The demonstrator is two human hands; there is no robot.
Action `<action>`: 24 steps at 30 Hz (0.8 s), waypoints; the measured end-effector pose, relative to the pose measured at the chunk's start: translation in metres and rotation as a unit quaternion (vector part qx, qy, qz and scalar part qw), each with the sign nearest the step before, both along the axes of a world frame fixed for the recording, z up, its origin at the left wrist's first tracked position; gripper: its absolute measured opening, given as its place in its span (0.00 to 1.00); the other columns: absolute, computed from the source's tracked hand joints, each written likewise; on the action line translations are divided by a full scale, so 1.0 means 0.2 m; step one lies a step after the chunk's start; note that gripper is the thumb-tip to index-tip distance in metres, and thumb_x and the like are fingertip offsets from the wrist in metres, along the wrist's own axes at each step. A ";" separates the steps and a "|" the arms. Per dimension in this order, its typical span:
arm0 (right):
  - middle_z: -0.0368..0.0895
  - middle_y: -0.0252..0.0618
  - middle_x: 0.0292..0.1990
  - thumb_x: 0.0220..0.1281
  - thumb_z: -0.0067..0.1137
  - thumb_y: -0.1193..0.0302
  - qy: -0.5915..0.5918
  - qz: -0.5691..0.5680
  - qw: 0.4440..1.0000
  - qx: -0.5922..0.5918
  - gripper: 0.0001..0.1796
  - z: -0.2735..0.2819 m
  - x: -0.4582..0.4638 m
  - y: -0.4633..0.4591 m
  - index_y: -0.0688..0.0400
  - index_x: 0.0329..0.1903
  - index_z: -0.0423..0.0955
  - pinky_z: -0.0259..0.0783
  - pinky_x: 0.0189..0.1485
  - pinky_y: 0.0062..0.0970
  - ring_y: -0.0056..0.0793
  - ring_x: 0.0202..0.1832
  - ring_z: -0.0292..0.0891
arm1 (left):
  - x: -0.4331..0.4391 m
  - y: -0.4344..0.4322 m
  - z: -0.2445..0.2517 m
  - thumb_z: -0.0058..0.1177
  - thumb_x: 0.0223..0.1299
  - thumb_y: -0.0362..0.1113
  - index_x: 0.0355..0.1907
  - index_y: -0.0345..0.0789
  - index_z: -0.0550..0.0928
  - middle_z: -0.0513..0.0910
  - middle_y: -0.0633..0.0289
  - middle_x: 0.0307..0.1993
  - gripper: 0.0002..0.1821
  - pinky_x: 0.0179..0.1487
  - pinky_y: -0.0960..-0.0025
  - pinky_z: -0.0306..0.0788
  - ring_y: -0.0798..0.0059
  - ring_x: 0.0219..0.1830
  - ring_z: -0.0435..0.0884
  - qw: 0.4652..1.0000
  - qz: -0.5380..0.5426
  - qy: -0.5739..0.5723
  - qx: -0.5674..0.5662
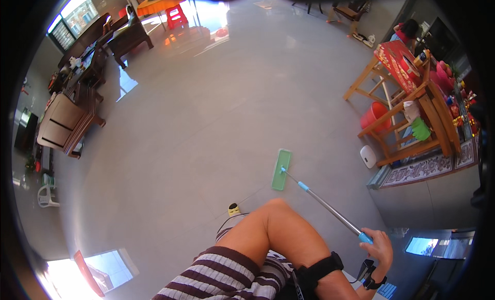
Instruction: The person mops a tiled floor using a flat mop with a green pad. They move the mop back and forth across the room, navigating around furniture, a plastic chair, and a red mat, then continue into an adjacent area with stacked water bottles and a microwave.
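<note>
At the lower right, my right hand (378, 246) is closed around the blue grip and metal pole (334, 211) of a flat mop. The pole slants up left to the green rectangular mop head (281, 169), which lies on the grey tiled floor (216, 118). My left hand is not in view; a bent bare arm (286, 226) with a striped sleeve and black strap crosses the lower middle. A black band (374, 283) circles my right wrist. The tip of a yellow shoe (233, 210) shows left of the elbow.
On the right stand a wooden stool (398, 143) with green gloves (420, 129), a red bucket (375, 118), a red box (398, 64) and a white device (367, 157). A person (406, 32) is at the upper right. Dark wooden seats (64, 120) line the left; a red stool (176, 17) stands farther off.
</note>
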State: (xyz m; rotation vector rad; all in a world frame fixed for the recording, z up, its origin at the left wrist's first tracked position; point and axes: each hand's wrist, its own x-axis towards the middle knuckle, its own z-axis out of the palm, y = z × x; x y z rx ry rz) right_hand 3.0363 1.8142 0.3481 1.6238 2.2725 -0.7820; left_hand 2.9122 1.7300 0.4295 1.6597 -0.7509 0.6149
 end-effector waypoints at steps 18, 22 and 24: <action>0.75 0.43 0.16 0.41 0.59 0.66 -0.011 -0.020 0.999 -0.038 0.18 0.01 0.02 -0.01 0.59 0.38 0.78 0.67 0.29 0.32 0.38 0.22 0.74 | -0.08 -0.02 -0.06 0.51 0.53 0.42 0.40 0.26 0.74 0.79 0.52 0.33 0.20 0.40 0.70 0.73 0.65 0.32 0.80 0.998 0.032 0.042 0.029; 0.78 0.46 0.24 0.39 0.60 0.64 0.004 0.001 1.000 0.009 0.20 -0.03 0.06 -0.04 0.60 0.39 0.78 0.67 0.35 0.36 0.39 0.30 0.76 | -0.09 -0.04 -0.06 0.51 0.53 0.42 0.40 0.26 0.74 0.79 0.52 0.33 0.20 0.40 0.69 0.73 0.65 0.32 0.80 0.998 0.033 0.047 0.034; 0.79 0.48 0.28 0.38 0.61 0.63 0.086 -0.004 0.995 0.053 0.21 -0.05 0.08 -0.06 0.58 0.40 0.79 0.66 0.40 0.36 0.41 0.36 0.74 | -0.08 -0.05 -0.05 0.51 0.52 0.42 0.40 0.26 0.74 0.79 0.52 0.33 0.20 0.40 0.69 0.73 0.65 0.32 0.80 0.997 0.032 0.050 0.039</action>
